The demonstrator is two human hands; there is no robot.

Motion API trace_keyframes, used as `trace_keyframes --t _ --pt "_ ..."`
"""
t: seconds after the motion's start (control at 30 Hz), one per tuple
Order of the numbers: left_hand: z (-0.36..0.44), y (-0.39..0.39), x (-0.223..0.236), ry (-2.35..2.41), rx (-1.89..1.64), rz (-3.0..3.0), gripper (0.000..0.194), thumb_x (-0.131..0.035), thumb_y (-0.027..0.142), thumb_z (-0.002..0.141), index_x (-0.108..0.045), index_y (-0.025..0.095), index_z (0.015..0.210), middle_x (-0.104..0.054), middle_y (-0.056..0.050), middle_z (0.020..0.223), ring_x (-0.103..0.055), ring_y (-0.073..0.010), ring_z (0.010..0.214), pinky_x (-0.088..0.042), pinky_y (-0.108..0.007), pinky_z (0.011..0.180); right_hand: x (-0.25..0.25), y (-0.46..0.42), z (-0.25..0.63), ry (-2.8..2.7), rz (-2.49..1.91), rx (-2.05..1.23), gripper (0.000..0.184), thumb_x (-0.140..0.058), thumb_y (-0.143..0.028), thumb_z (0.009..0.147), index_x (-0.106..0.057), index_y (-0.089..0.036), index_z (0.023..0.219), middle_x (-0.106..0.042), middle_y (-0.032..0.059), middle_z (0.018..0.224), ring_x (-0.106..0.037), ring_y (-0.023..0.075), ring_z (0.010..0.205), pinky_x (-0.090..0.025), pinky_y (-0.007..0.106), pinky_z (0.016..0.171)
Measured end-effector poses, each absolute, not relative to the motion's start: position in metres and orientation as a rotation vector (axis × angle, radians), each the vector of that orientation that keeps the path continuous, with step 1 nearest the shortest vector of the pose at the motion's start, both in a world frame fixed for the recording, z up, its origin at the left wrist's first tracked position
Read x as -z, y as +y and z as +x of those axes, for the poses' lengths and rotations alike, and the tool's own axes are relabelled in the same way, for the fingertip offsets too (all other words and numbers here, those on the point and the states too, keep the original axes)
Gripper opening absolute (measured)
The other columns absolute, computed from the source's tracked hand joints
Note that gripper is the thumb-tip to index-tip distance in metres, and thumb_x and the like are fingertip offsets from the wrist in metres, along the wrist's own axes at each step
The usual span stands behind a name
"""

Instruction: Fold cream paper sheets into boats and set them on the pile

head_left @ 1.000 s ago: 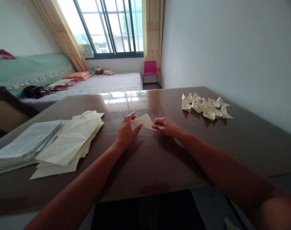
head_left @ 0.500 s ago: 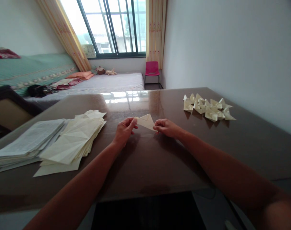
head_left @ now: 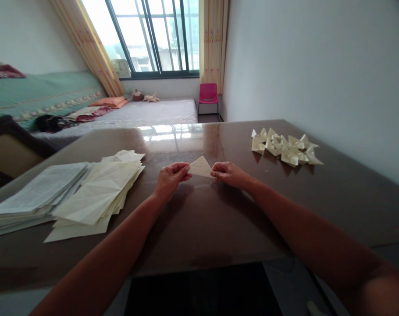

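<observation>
A cream sheet of paper folded into a triangle [head_left: 201, 167] is stretched between my two hands over the middle of the table, its peak pointing away from me. My left hand [head_left: 171, 179] pinches its left corner between thumb and fingers. At the right corner, my right hand [head_left: 230, 174] grips it with closed fingertips. Off to the left lies a stack of creased cream paper sheets [head_left: 90, 193]. Several folded paper boats [head_left: 293, 151], or similar pointed shapes, are grouped at the far right of the table.
Beside the creased sheets is a pile of printed paper [head_left: 38, 188]. The brown glossy table [head_left: 199, 224] reaches the white wall on the right. Beyond it are a bed [head_left: 173, 110], a pink chair [head_left: 208, 94] and a window with curtains [head_left: 215, 44].
The paper triangle has turned slightly in my hands, its lower edge now more level. My left hand has shifted a little. The stacks and folded shapes stay put.
</observation>
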State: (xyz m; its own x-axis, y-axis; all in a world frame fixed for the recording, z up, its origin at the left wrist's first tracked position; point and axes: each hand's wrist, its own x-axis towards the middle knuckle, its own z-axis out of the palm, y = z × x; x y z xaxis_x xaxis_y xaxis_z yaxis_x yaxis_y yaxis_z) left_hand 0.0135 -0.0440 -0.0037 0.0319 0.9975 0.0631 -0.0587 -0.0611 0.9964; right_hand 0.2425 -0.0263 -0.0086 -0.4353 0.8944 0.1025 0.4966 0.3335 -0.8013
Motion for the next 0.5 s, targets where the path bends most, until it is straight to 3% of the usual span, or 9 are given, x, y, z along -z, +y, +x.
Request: trace_keyframes --t 0.17,0.5 --pt "0.012 -0.043 0.007 1.085 -1.201 1.216 0.044 -0.082 0.043 0.058 -0.070 0.011 0.086 -0.071 -0.004 0.079 -0.064 -0.0108 0.066 -0.055 -0.025 0.070 0.002 -0.030 0.243 -2.070 -1.250 -0.986 0.024 -0.051 -0.035 0.082 -0.061 -0.014 0.075 -0.057 -0.0018 0.066 -0.045 0.0098 0.059 -0.035 0.022 0.058" --pt "0.012 -0.045 0.002 1.188 -1.212 1.322 0.037 -0.081 0.043 0.057 -0.066 0.012 0.072 -0.061 0.001 0.059 -0.057 -0.0091 0.053 -0.047 -0.021 0.053 -0.013 -0.037 0.238 -2.251 -1.311 -0.766 0.030 -0.044 -0.028 0.088 -0.056 -0.015 0.064 -0.055 -0.0015 0.059 -0.047 0.0095 0.056 -0.032 0.021 0.059"
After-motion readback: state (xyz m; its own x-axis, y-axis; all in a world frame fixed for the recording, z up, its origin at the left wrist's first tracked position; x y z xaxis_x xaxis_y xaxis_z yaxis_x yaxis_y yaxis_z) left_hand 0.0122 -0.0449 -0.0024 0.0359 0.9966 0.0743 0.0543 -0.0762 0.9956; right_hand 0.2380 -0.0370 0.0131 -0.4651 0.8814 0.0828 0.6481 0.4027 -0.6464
